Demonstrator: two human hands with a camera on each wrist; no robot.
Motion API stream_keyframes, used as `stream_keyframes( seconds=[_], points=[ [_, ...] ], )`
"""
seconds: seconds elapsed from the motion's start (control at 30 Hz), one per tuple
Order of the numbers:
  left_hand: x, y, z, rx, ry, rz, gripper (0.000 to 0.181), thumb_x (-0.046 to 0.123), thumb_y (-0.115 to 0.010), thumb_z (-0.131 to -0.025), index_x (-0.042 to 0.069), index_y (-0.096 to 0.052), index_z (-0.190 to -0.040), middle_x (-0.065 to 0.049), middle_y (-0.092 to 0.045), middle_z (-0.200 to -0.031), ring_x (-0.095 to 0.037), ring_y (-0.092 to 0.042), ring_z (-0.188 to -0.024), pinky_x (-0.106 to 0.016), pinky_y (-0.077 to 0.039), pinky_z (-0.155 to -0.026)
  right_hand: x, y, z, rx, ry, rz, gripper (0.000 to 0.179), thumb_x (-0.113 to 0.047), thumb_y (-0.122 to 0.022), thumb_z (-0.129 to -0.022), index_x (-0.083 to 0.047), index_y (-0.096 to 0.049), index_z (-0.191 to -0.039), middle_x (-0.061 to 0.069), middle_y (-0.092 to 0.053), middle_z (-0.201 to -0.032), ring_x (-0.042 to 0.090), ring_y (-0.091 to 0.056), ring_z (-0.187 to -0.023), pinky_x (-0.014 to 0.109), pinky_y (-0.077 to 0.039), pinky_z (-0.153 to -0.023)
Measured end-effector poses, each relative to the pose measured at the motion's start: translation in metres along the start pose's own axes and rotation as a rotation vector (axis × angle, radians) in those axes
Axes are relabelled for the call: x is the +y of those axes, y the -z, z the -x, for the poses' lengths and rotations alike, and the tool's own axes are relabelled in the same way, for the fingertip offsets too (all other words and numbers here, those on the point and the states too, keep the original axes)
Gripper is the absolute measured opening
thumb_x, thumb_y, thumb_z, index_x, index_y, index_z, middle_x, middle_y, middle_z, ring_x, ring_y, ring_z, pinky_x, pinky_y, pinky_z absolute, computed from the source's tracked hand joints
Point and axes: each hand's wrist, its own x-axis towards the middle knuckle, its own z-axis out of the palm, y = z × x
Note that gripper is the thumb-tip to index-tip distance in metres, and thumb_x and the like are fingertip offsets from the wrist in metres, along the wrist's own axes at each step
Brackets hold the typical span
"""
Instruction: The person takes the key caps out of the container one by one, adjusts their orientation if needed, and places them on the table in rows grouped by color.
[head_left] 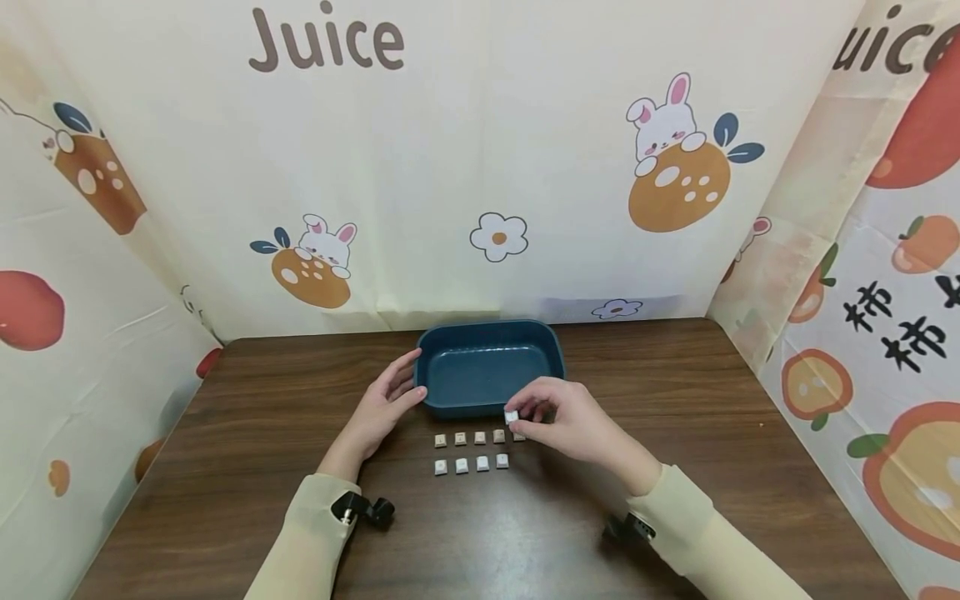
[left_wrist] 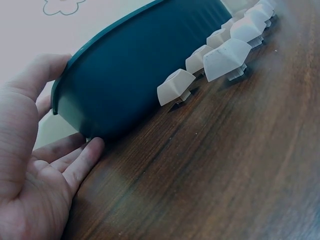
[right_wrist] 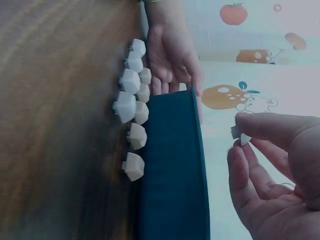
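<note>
A white keycap (head_left: 512,417) is pinched between the thumb and fingertips of my right hand (head_left: 564,419), at the front right edge of the dark blue tray (head_left: 465,412). In the right wrist view this keycap (right_wrist: 245,139) shows its underside stem, raised beside the tray wall. My left hand (head_left: 381,407) rests against the tray's left end, its thumb touching the rim and its fingers extended low by the wall. In front of the tray lie two rows of keycaps: beige ones (head_left: 479,437) behind, white ones (head_left: 482,462) nearer me. My right hand partly covers the rightmost beige keycap (head_left: 519,437).
The brown wooden table (head_left: 300,383) stretches to both sides. Behind the tray hangs a printed cloth backdrop (head_left: 420,183), with more cloth at left and right. A black wrist camera (head_left: 367,509) is strapped to each sleeve.
</note>
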Motion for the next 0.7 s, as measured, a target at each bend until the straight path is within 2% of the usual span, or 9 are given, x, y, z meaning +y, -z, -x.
stream_keyframes(
  seconds=[0.2, 0.37, 0.57, 0.7],
  points=[
    [0.000, -0.001, 0.000, 0.003, -0.002, -0.004, 0.069, 0.026, -0.073, -0.108, 0.027, -0.041, -0.170, -0.015, -0.039, -0.173, -0.040, -0.043, -0.155, -0.053, -0.040, -0.123, 0.006, -0.007, 0.012, 0.008, 0.035, 0.038, 0.020, -0.002, -0.087, -0.092, -0.009, -0.081, -0.111, -0.002, -0.076, -0.105, 0.010, -0.073, -0.091, 0.032, -0.065, -0.082],
    [0.000, 0.000, 0.001, 0.006, 0.001, -0.005, 0.068, 0.027, -0.073, -0.108, 0.029, -0.042, -0.169, -0.014, -0.039, -0.173, -0.039, -0.043, -0.155, -0.055, -0.039, -0.124, 0.010, -0.011, 0.021, -0.027, -0.007, 0.089, 0.018, -0.004, -0.086, -0.095, -0.010, -0.081, -0.111, -0.004, -0.075, -0.104, 0.008, -0.072, -0.091, 0.031, -0.064, -0.079],
    [-0.001, 0.000, -0.001, 0.006, -0.009, -0.008, 0.069, 0.027, -0.073, -0.108, 0.027, -0.042, -0.169, -0.015, -0.039, -0.173, -0.040, -0.042, -0.156, -0.056, -0.037, -0.125, 0.014, -0.019, 0.026, -0.066, -0.040, 0.129, 0.016, -0.001, -0.086, -0.092, -0.010, -0.079, -0.103, -0.003, -0.074, -0.098, 0.012, -0.072, -0.084, 0.030, -0.062, -0.073],
    [0.000, -0.001, 0.000, 0.007, -0.005, -0.003, 0.069, 0.026, -0.073, -0.108, 0.027, -0.042, -0.169, -0.016, -0.040, -0.172, -0.040, -0.042, -0.156, -0.057, -0.037, -0.125, 0.017, -0.024, 0.027, -0.073, -0.073, 0.149, 0.015, -0.001, -0.087, -0.091, -0.010, -0.079, -0.100, -0.004, -0.074, -0.093, 0.009, -0.070, -0.081, 0.026, -0.061, -0.071]
  ],
)
